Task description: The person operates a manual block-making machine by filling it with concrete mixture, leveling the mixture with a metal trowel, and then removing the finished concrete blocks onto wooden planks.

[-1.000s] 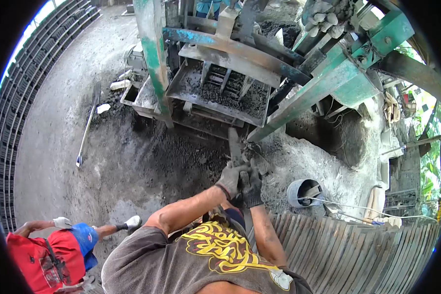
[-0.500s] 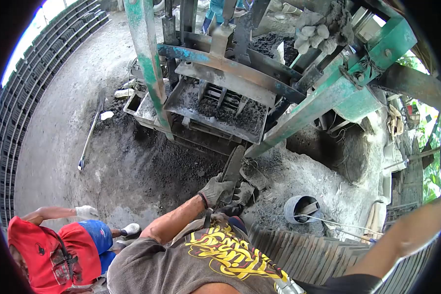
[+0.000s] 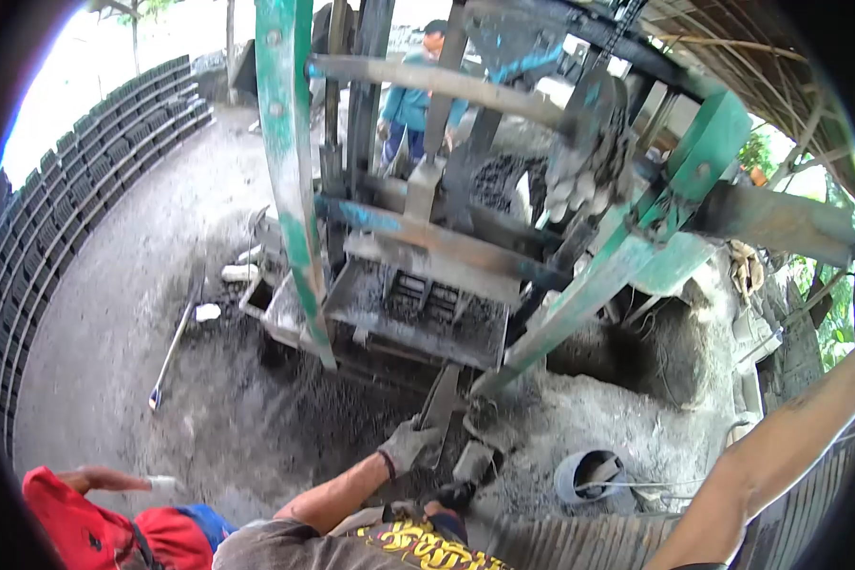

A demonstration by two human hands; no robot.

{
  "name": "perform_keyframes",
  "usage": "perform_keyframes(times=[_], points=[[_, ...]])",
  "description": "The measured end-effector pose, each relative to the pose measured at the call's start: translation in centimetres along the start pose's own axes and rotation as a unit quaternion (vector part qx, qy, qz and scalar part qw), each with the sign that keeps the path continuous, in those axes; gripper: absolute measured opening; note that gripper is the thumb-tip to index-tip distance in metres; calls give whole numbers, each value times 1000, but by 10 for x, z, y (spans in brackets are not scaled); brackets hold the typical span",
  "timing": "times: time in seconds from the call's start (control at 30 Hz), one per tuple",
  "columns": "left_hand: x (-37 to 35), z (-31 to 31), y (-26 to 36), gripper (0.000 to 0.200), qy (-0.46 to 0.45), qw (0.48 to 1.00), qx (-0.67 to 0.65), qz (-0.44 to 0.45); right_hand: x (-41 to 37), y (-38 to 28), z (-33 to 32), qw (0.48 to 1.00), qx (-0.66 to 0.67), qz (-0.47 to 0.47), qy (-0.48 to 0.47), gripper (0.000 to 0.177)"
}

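My left hand [image 3: 408, 446], in a pale grey work glove, is closed around the lower part of a flat grey plate [image 3: 442, 401]. The plate stands tilted up, its far end close to the front of a metal tray [image 3: 351, 309]. In that tray lie dark crumbly material and a slotted metal frame [image 3: 424, 296]. My right hand is out of view; the bare right forearm [image 3: 779, 442] rises past the right edge. Below the plate, a grey and black shape [image 3: 473, 462], perhaps footwear, shows near the ground.
A press frame with green posts [image 3: 290, 171] and a blue-rusty crossbar [image 3: 427, 233] surrounds the tray. A shovel [image 3: 174, 353] lies left on the ground. A white bucket [image 3: 579, 475] stands right. Stacked racks [image 3: 76, 209] curve along the left. A person in red [image 3: 90, 532] and one in teal [image 3: 410, 104] are nearby.
The view has tilted upward, so most things sit lower and the teal-clad person shows more fully. My left hand still grips the plate. The right forearm remains raised at the right.
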State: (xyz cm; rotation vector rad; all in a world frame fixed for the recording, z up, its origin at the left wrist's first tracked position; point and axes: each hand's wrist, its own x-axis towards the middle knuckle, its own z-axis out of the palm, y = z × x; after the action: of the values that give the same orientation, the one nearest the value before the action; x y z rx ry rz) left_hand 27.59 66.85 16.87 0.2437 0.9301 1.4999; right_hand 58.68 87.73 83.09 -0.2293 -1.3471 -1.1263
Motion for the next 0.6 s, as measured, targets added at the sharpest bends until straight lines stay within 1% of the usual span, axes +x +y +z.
perform_keyframes(times=[0.03, 0.07, 0.1, 0.13, 0.17, 0.2, 0.23, 0.27, 0.3, 0.37, 0.4, 0.43, 0.47, 0.53, 0.57, 0.6], points=[[0, -3, 1, 30, -4, 1000, 0, 0, 1, 0, -20, 930, -295, -218, -22, 35], [1, -4, 5, 32, -8, 1000, -2, -2, -2, -26, -28, 993, 27, 96, 59, 34], [2, -5, 9, 32, -15, 1000, 3, 4, -12, -54, -32, 845, 350, 384, 127, 33], [1, -8, 14, 34, -24, 1000, -2, -4, -23, -55, -44, 838, 362, 381, 145, 31], [-2, -12, 17, 37, -32, 999, -6, -14, -44, -51, -57, 961, 116, 229, 100, 31], [-4, -13, 21, 37, -35, 999, -2, -15, -65, -49, -68, 987, -142, 56, 41, 32], [-5, -12, 25, 39, -35, 999, -6, -13, -72, -62, -77, 971, -220, -78, 52, 34], [-5, -11, 27, 40, -35, 999, -11, -11, -95, -54, -99, 970, -223, -80, 52, 34], [-5, -13, 27, 40, -36, 999, -10, -13, -127, -35, -126, 950, -306, -51, -10, 35], [-2, -15, 29, 39, -45, 999, -13, -15, -147, -40, -130, 919, -387, -23, -73, 41], [3, -18, 27, 39, -47, 999, -13, -14, -141, -65, -118, 989, -46, 130, 57, 32], [6, -22, 23, 38, -45, 999, -16, -15, -139, -68, -118, 964, 131, 205, 104, 29], [7, -25, 20, 37, -40, 999, -18, -17, -138, -70, -118, 899, 301, 262, 178, 27], [10, -22, 22, 37, -27, 999, -12, -20, -119, -60, -115, 906, 294, 274, 133, 31], [11, -21, 22, 36, -13, 1000, -5, -24, -104, -66, -108, 908, 292, 277, 117, 32], [12, -20, 21, 36, -12, 1000, -5, -24, -63, -116, -81, 931, 38, 352, 87, 32]])
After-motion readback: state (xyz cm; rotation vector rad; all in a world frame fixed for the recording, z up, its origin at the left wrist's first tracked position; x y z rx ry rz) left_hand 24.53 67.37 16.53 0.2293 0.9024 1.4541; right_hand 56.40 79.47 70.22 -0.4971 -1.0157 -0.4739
